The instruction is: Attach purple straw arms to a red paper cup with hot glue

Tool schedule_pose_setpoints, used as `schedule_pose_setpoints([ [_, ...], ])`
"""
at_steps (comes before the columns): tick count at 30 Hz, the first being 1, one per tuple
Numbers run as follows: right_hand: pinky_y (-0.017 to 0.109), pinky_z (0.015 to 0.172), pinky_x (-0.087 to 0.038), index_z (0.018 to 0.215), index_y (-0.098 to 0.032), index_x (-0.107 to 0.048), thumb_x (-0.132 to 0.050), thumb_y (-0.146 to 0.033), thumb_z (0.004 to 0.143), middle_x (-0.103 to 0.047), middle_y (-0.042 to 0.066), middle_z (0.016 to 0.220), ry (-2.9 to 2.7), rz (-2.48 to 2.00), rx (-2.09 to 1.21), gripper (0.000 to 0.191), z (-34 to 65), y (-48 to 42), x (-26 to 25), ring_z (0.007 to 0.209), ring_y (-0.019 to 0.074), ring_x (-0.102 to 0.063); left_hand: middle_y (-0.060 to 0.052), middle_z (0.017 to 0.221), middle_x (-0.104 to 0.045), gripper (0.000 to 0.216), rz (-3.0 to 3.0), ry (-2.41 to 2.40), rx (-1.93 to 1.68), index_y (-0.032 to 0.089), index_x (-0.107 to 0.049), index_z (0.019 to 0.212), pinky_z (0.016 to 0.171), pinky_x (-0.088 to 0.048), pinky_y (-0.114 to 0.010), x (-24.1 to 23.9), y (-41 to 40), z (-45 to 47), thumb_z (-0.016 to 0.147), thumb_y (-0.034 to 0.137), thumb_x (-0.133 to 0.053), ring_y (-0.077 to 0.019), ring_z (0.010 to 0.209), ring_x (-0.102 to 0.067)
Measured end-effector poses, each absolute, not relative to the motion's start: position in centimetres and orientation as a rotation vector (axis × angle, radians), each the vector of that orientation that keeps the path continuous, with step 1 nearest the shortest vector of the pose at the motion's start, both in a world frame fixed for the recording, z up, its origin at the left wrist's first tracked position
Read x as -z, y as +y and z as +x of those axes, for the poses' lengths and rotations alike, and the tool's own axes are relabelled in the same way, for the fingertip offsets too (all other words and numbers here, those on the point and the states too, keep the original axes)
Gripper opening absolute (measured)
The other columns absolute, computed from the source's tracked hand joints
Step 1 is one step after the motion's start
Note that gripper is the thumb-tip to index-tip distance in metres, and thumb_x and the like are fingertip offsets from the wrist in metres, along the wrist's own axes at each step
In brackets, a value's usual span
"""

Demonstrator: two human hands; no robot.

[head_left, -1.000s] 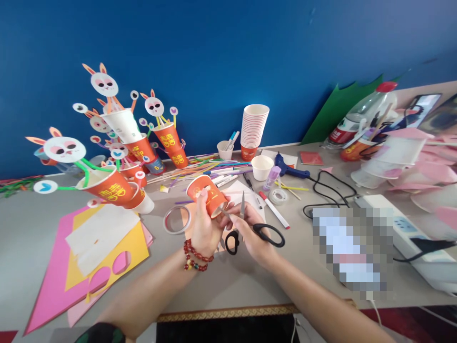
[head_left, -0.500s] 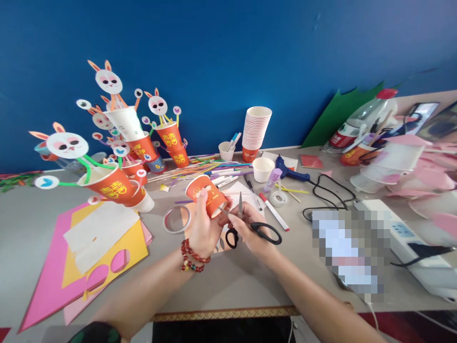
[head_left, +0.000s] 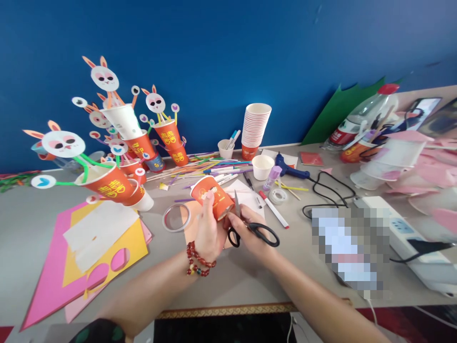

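Observation:
Tilted on its side, a red paper cup (head_left: 222, 204) with yellow print is gripped by my left hand (head_left: 208, 232), the thumb along its wall. The cup's bottom faces my right hand (head_left: 252, 240), which is closed around the black-handled scissors (head_left: 237, 204) near the pivot. Their blades are spread apart: one points up beside the cup, the other reaches to the cup's base. Whether that tip goes into the base I cannot tell. My left fingertips are hidden behind the cup. Under my hands lies a peach paper sheet (head_left: 193, 216).
A roll of tape (head_left: 176, 218) lies left of the cup; a red marker (head_left: 274, 210) lies to the right. Rabbit-faced cups (head_left: 116, 183) stand on the left, stacked cups (head_left: 257, 126) at the back. A blue glue gun (head_left: 291, 169) trails its cord rightward near a power strip (head_left: 400, 228).
Both hands and the cup have shifted slightly to the right and the cup is turned a little. The scissors stay in my right hand, their upright blade now closer to the cup.

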State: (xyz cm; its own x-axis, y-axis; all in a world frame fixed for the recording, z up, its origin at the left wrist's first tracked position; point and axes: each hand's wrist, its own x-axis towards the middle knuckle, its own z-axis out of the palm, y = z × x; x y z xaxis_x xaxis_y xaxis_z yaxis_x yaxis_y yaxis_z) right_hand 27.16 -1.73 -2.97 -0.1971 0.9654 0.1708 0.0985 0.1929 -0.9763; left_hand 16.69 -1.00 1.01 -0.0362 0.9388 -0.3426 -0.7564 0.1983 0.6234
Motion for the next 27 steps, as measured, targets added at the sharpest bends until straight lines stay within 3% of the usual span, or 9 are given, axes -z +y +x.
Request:
schedule_pose_setpoints([
  [7, 0.027, 0.053, -0.037, 0.063, -0.023, -0.043, -0.053, -0.035, 0.093, -0.044, -0.004, 0.059, -1.56, -1.106, -0.933, 0.034, 27.4, -1.6, 2.4, 0.055, 0.0138, -0.043, -0.001, 0.079, -0.067, 0.033, 0.349, 0.693, -1.366, 0.018, -0.065, 0.093, 0.066, -0.051, -0.026, -1.2, -1.0, 15.9, 0.079, 0.048, -0.07, -0.0149, 0.071, -0.064],
  [14, 0.029, 0.061, -0.041, 0.067, -0.023, -0.05, -0.052, -0.032, 0.095, -0.052, -0.001, 0.065, -1.734, -1.088, -0.689, 0.029, 28.3, -1.0, 1.9, 0.061, 0.0158, -0.051, 0.001, 0.081, -0.065, 0.024, 0.437, 0.662, -1.345, 0.02, -0.062, 0.092, 0.066, -0.048, -0.025, -1.0, -0.7, 15.2, 0.079, 0.036, -0.074, -0.0112, 0.067, -0.059],
  [19, 0.028, 0.055, -0.042, 0.062, -0.023, -0.049, -0.053, -0.039, 0.094, -0.056, -0.001, 0.06, -1.472, -1.152, -0.932, 0.036, 28.0, -1.2, 1.7, 0.055, 0.0152, -0.052, 0.0, 0.082, -0.065, 0.015, 0.466, 0.624, -1.36, 0.019, -0.064, 0.087, 0.063, -0.046, -0.025, -1.4, -0.8, 15.6, 0.081, 0.029, -0.072, -0.013, 0.071, -0.059],
  [23, 0.03, 0.058, -0.048, 0.07, -0.023, -0.057, -0.055, -0.045, 0.092, -0.062, 0.0, 0.063, -1.202, -1.047, -1.236, 0.031, 27.7, -1.2, 1.9, 0.058, 0.018, -0.059, -0.002, 0.086, -0.067, 0.012, 0.459, 0.595, -1.338, 0.021, -0.065, 0.084, 0.064, -0.047, -0.027, -0.9, -0.8, 15.7, 0.079, 0.028, -0.073, -0.0161, 0.077, -0.06],
  [27, 0.032, 0.065, -0.052, 0.077, -0.022, -0.061, -0.054, -0.043, 0.093, -0.064, 0.0, 0.063, -1.133, -1.002, -1.306, 0.027, 27.7, -1.1, 1.8, 0.06, 0.0189, -0.062, -0.001, 0.077, -0.064, 0.018, 0.472, 0.514, -1.259, 0.019, -0.062, 0.079, 0.06, -0.045, -0.026, -0.2, -0.2, 15.4, 0.076, 0.031, -0.076, -0.0132, 0.064, -0.056],
])
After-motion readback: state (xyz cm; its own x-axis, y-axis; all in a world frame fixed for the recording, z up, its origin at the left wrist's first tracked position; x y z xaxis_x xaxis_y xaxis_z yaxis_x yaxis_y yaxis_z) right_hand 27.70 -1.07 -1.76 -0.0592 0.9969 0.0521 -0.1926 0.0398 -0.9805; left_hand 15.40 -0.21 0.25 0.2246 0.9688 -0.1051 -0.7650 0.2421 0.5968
